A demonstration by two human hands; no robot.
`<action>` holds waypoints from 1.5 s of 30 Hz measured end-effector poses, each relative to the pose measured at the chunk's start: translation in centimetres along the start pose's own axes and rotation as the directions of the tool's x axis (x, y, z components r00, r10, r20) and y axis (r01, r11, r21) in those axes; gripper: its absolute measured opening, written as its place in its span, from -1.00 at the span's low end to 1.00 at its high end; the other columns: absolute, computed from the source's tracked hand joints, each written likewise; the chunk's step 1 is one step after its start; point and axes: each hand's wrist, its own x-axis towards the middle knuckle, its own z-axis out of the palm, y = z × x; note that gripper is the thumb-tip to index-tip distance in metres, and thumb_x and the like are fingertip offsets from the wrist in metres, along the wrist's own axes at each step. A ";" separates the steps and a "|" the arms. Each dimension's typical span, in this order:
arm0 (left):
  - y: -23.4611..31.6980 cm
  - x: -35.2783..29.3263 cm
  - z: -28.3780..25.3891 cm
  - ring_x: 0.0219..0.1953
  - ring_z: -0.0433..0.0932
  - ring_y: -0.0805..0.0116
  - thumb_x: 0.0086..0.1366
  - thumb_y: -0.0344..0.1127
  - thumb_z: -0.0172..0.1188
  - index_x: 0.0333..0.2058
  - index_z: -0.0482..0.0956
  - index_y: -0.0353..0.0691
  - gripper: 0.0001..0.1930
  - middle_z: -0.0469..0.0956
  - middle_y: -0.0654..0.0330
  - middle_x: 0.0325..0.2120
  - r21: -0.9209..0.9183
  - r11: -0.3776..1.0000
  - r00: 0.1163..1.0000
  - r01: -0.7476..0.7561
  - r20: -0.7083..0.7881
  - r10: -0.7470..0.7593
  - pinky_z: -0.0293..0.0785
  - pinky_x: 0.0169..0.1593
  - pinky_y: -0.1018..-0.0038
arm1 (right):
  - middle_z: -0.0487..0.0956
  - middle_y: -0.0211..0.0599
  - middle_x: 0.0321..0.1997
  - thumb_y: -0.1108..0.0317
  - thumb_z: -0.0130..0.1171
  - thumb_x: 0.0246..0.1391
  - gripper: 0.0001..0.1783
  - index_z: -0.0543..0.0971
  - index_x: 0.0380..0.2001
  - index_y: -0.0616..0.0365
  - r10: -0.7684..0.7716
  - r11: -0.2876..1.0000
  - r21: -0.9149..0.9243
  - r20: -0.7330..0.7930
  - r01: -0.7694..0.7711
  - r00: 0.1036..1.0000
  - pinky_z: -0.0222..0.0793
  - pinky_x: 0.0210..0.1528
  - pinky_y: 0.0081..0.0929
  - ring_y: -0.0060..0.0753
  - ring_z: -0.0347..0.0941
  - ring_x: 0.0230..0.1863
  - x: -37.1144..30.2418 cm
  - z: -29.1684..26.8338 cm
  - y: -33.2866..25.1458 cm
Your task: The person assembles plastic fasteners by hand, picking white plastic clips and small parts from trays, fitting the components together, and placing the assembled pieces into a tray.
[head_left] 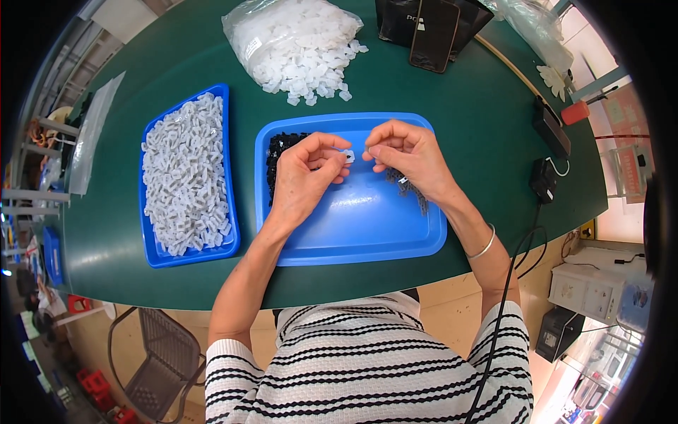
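Observation:
Both hands are raised over a light blue tray (353, 253). Between thumb and fingertips, my left hand (300, 177) pinches a small white plastic piece (349, 156) with a dark spot on it. A short gap away, my right hand (417, 159) is closed in a pinch. Whatever it holds is too small to make out. Small black parts (281, 145) are heaped at the tray's left end, partly hidden by my left hand. Small dark grey parts (423, 203) lie at the right end, partly covered by my right hand.
A darker blue tray (192, 261) on the left is full of whitish plastic pieces (185, 177). At the back, an open clear bag (265, 35) spills white pieces onto the green table (494, 134). A phone (433, 35) leans on a black box; black adapters (542, 180) and cables lie right.

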 end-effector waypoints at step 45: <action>0.1 -0.9 1.4 -0.30 0.63 0.48 0.28 -0.51 0.17 -0.22 0.60 -0.41 -0.87 0.64 0.17 -0.36 -0.004 0.994 0.992 -0.113 -0.056 0.113 0.57 -0.18 0.58 | 0.58 -0.28 -0.36 0.40 0.23 0.13 -0.85 0.53 -0.37 0.28 0.020 0.997 0.076 0.126 -0.029 0.992 0.48 -0.35 -0.59 -0.57 0.48 -0.34 0.0 0.3 0.5</action>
